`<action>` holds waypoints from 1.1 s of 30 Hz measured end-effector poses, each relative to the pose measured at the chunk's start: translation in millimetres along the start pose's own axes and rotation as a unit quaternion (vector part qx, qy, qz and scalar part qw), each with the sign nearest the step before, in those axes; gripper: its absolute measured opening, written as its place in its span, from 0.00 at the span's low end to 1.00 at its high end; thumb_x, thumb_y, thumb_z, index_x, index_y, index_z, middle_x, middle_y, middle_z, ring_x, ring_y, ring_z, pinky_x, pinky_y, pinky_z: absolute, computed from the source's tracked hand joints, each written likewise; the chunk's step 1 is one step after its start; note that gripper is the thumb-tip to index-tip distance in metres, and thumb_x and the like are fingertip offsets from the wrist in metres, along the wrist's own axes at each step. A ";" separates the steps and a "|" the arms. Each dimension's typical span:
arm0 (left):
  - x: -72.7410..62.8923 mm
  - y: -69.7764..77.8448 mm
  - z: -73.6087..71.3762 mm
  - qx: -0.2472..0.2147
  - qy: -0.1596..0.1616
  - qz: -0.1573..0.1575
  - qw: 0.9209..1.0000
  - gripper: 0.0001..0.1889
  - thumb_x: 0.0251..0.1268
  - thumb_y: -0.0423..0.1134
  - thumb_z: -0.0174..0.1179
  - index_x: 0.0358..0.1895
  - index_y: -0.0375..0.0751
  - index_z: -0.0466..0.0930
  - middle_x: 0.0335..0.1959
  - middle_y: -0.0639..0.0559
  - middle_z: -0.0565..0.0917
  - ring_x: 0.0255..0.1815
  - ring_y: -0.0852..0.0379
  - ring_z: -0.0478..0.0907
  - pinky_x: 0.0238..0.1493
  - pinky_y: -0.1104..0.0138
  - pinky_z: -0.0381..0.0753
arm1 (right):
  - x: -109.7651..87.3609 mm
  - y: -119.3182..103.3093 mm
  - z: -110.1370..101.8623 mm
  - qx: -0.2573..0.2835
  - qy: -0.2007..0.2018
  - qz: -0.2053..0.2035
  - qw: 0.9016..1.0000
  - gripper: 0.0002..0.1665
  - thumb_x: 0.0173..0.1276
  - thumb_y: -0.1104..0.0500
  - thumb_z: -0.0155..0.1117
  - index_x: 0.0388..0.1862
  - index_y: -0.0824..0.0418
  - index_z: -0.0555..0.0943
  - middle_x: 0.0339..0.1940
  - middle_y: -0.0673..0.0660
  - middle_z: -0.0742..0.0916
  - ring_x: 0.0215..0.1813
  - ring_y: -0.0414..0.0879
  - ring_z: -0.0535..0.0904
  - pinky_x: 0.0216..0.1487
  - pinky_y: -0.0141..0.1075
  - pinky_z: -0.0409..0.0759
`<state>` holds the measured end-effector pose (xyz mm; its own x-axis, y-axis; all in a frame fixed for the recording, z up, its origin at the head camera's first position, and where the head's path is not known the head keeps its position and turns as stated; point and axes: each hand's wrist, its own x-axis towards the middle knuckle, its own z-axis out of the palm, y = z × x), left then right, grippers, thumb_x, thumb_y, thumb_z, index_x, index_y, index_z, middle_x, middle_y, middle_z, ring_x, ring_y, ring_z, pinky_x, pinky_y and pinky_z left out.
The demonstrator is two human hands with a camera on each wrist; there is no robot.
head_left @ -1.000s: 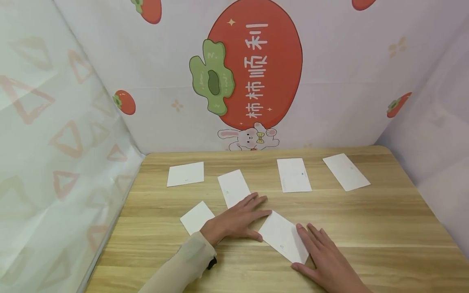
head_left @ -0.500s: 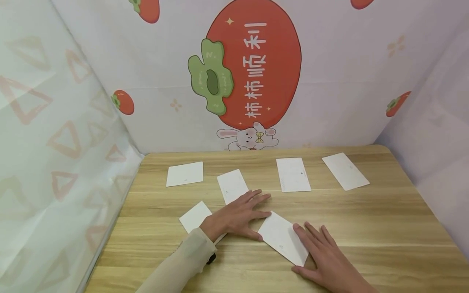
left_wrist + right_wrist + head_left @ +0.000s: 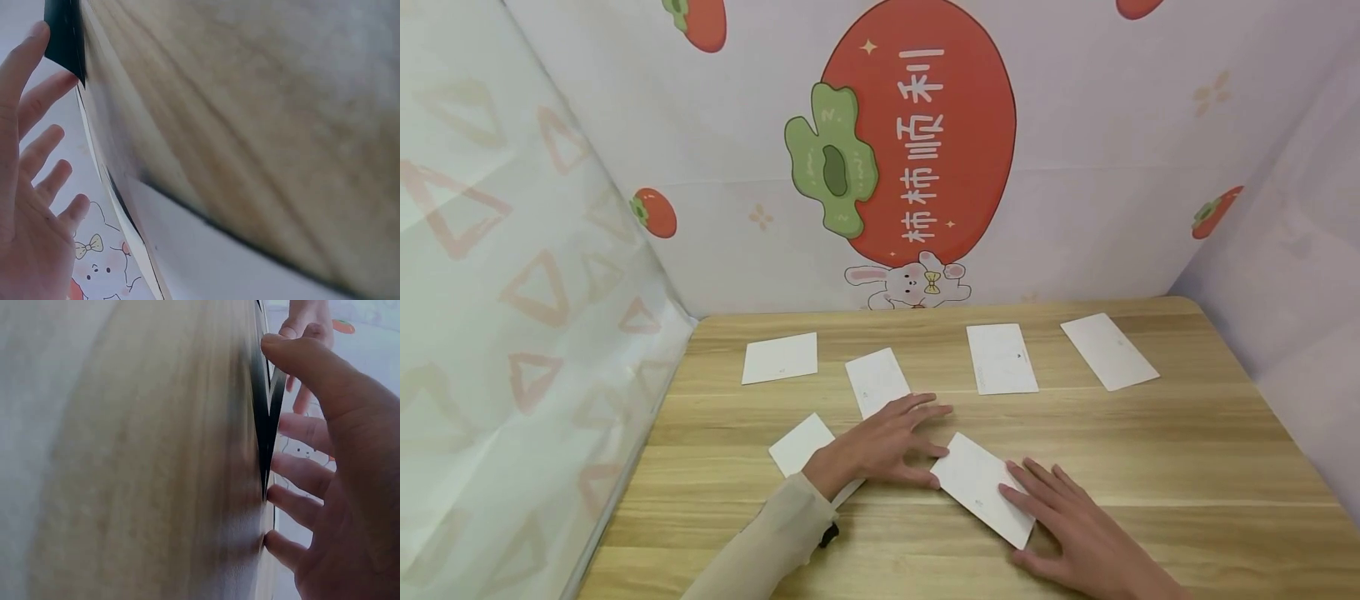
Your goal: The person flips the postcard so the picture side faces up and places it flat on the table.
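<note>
A white card (image 3: 973, 479), with a small mark printed on its face, is slanted between my two hands in the head view. Its dark underside (image 3: 264, 412) shows in the right wrist view, with part of the card raised off the table. At the upper-left short edge, my left hand (image 3: 883, 442) holds it by thumb and index finger, the other fingers spread. My right hand (image 3: 1078, 529) holds the opposite end, fingertips over the face and thumb by the lower corner. Beneath my left wrist lies another white card (image 3: 799, 442), partly covered.
More white cards lie on the wooden table (image 3: 1150, 467): a far-left card (image 3: 780, 358), a card (image 3: 876, 379) partly behind my left hand, an upright card (image 3: 1002, 358) and a tilted card (image 3: 1108, 352). A printed backdrop (image 3: 1075, 225) stands behind.
The card between my hands has shifted slightly. My right fingers reach further over its face and the right thumb has moved right. My left index finger has slid down along the short edge.
</note>
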<state>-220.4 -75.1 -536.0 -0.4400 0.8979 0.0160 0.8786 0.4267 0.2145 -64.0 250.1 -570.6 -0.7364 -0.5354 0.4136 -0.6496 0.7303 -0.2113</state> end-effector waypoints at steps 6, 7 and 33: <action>0.1 -0.4 0.9 -0.050 0.004 0.000 0.999 0.24 0.73 0.64 0.69 0.65 0.61 0.90 0.82 0.56 0.74 0.89 0.47 0.59 0.90 0.54 0.59 | -1.8 2.4 -5.8 0.012 0.015 0.010 1.000 0.42 0.66 0.33 0.80 0.75 0.47 0.82 0.77 0.54 0.83 0.89 0.30 0.54 0.88 0.21 0.43; 0.0 0.1 0.9 -0.056 0.000 -0.003 0.998 0.23 0.73 0.64 0.69 0.65 0.61 0.90 0.81 0.57 0.75 0.89 0.48 0.59 0.90 0.54 0.59 | -1.8 2.7 -7.3 0.015 0.017 0.013 1.000 0.41 0.66 0.35 0.81 0.74 0.47 0.83 0.76 0.54 0.84 0.88 0.32 0.58 0.88 0.20 0.44; -10.0 12.3 0.3 -0.073 0.006 0.037 0.997 0.19 0.78 0.52 0.68 0.67 0.56 0.88 0.72 0.61 0.85 0.81 0.56 0.73 0.88 0.57 0.66 | 0.1 22.4 -23.5 0.187 0.007 0.080 0.979 0.36 0.66 0.59 0.84 0.72 0.48 0.84 0.71 0.51 0.87 0.77 0.27 0.74 0.74 0.10 0.60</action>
<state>-205.2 -78.8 -533.8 -0.3781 0.9245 0.0493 0.8730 0.3383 0.3514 -74.2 276.4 -554.5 -0.8339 -0.4192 0.3591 -0.5511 0.5966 -0.5834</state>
